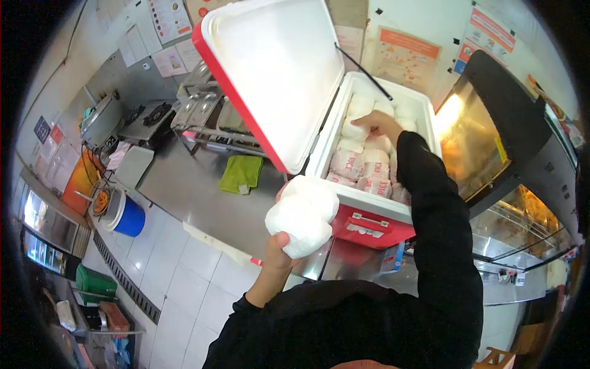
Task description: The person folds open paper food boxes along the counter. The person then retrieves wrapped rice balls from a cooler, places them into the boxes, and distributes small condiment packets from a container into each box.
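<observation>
My left hand [279,255] is closed around white wrapped rice packs [301,218], at least two pressed together, held in front of the cooler. My right hand [382,125] reaches inside the open red and white cooler box [424,117], its fingers closed on another white wrapped rice pack [354,128]. Several more packs fill the cooler; the nearer printed packs [348,163] carry red lettering that looks like "RICE". The cooler's lid [276,74] stands raised on the left, braced by a black strut.
Right of the cooler stands a lit glass food warmer [470,141]. A green cloth [241,174] lies on the steel counter [178,187], near a rack of metal pans [206,111]. A blue bucket [131,218] stands on the tiled floor at left.
</observation>
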Demonstrator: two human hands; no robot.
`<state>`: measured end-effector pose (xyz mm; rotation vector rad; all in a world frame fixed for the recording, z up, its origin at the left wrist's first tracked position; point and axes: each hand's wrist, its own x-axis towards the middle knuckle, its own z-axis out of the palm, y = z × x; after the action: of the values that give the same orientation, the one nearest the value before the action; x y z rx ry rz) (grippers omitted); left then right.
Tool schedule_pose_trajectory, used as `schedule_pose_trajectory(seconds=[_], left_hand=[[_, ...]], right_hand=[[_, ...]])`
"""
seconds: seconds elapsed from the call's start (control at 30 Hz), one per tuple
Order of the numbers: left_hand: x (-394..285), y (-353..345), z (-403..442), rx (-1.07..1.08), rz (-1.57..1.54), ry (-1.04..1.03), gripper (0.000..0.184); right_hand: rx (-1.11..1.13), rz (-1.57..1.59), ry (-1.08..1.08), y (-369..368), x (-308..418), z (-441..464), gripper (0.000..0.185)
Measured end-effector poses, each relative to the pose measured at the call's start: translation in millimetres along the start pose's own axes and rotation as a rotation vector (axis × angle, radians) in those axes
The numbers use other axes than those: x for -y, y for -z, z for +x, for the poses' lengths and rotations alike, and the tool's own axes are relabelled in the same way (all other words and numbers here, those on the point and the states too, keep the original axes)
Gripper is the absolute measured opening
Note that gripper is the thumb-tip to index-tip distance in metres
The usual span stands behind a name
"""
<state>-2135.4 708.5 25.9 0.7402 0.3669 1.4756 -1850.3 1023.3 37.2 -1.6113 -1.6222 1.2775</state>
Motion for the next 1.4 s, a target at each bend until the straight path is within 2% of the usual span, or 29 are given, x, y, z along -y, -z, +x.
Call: schedule_pose_trajectory(seconds=[0.1, 0.13, 0.2, 0.23, 0.3, 0.33, 0.37, 0.43, 0.47, 0.5, 0.57, 0.6, 0.63, 0.7, 0.73, 0.8, 0.83, 0.9, 0.97, 1.03, 1.1, 1.17, 1.2, 1.27, 1.33, 1.4], left_hand=[[-3.0, 3.6, -4.4, -0.057, 0.009, 0.015, 0.096], [-3.8, 4.7, -4.0, -0.061, 0.003, 0.023, 0.096], [-6.8, 8.8, -5.0, -0.062, -0.01, 0.039, 0.096], [-7.2, 12.0, -5.9, -0.066, -0.019, 0.047, 0.096], [-8.5, 17.2, -10.3, -0.069, -0.032, 0.066, 0.096], [-8.6, 19.1, -11.9, -0.071, -0.038, 0.075, 0.096], [-9.4, 19.9, -12.8, -0.067, -0.045, 0.083, 0.096], [-9.6, 21.3, -12.9, -0.057, -0.067, 0.109, 0.096], [-10.4, 21.6, -13.1, -0.052, -0.077, 0.119, 0.096], [-11.4, 21.9, -13.1, -0.046, -0.092, 0.138, 0.096], [-13.0, 22.7, -16.5, -0.039, -0.114, 0.173, 0.096], [-12.8, 22.1, -18.2, -0.034, -0.124, 0.192, 0.096], [-13.0, 22.2, -20.4, -0.024, -0.136, 0.208, 0.097], [-13.3, 23.0, -25.7, -0.008, -0.161, 0.237, 0.097], [-12.8, 22.8, -30.2, -0.012, -0.159, 0.251, 0.097], [-13.1, 18.8, -34.2, -0.036, -0.116, 0.27, 0.098], [-13.1, 15.5, -35.1, -0.052, -0.084, 0.273, 0.099], [-14.8, 9.9, -35.5, -0.041, -0.018, 0.278, 0.1], [-13.5, 5.1, -33.3, -0.119, -0.005, 0.279, 0.096], [-14.9, 15.1, -33.9, -0.058, -0.03, 0.346, 0.09], [-19.7, 24.3, -40.7, -0.038, -0.053, 0.422, 0.084], [-24.1, 30.5, -41.9, 0.068, 0.013, 0.569, 0.077], [-22.1, 36.9, -42.3, 0.118, 0.015, 0.591, 0.072], [-18.7, 38.9, -43.3, 0.135, 0.057, 0.666, 0.07], [-12.8, 39.4, -41.0, 0.244, 0.12, 0.759, 0.07], [-9.8, 33.8, -41.8, 0.205, 0.233, 0.807, 0.07]], right_hand=[[0.008, -0.134, -0.475, -4.5, 17.6, 9.3, 0.042], [0.012, -0.14, -0.476, -0.1, 28.7, 0.4, 0.042], [0.054, -0.291, -0.297, 5.6, 54.6, -16.4, 0.045], [0.063, -0.29, -0.292, 8.9, 57.7, -15.0, 0.045], [0.036, -0.115, -0.069, 26.2, 60.8, -10.5, 0.066], [0.029, -0.228, -0.096, 34.3, 56.9, 4.7, 0.08], [0.024, -0.226, -0.095, 34.0, 43.1, 15.9, 0.08], [-0.205, -0.285, 0.124, 24.7, 33.7, 7.0, 0.087], [0.005, -0.262, 0.07, 28.3, 37.2, 5.4, 0.098], [0.014, -0.263, 0.067, 27.9, 36.8, 7.6, 0.098], [-0.08, -0.722, 0.171, 21.6, 35.6, 13.1, 0.104], [-0.093, -0.765, 0.189, 18.7, 35.4, 16.8, 0.112], [-0.089, -0.769, 0.187, 14.9, 33.3, 18.7, 0.112], [-0.227, -1.088, 0.105, 6.0, 35.7, 19.8, 0.113], [-0.206, -1.098, 0.102, 2.5, 35.5, 15.9, 0.113], [-0.311, -1.053, 0.296, -7.4, 31.1, 7.6, 0.109], [-0.292, -1.055, 0.29, -13.0, 22.0, 9.6, 0.109], [-0.263, -0.866, 0.473, -10.7, 17.7, 6.4, 0.1], [-0.312, -0.894, 0.469, -4.1, 23.3, -3.7, 0.095], [-0.309, -0.945, 0.463, -5.7, 32.2, -9.4, 0.093], [-0.226, -0.911, 0.435, 6.3, 51.1, -17.6, 0.09], [-0.175, -0.837, 0.387, 10.6, 83.0, -45.2, 0.085], [-0.027, -0.63, 0.304, 7.7, 113.9, -82.1, 0.083], [0.261, -0.249, 0.43, 1.1, 137.6, -119.7, 0.083], [0.556, -0.243, 0.587, -19.3, 162.6, -170.8, 0.086], [0.906, -0.288, 0.755, -71.3, 162.7, -210.6, 0.089]])
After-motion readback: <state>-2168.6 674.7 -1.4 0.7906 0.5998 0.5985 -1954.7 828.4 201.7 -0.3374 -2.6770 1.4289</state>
